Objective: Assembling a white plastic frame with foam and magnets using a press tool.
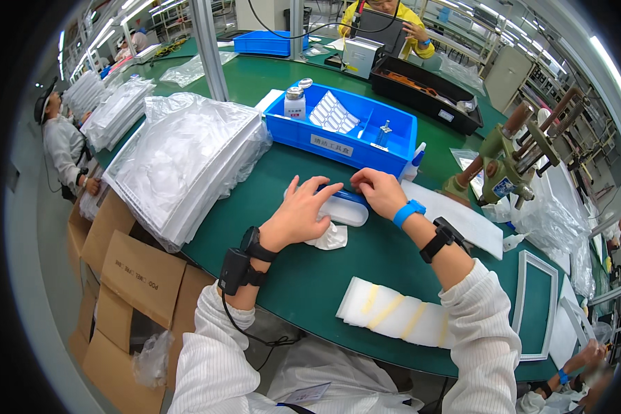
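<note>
My left grip (300, 212) hides part of the case (347, 212) and the cloth (331, 237). My right grip (383, 193) obscures its own fingertips. I can't tell whether either grasps anything.

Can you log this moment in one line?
left hand: at oblong item | right hand: at oblong item | white cloth: by left hand

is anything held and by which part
Cannot tell: the left hand and right hand are by the far edge of the blue-and-white case, but no grip clearly shows.
</note>
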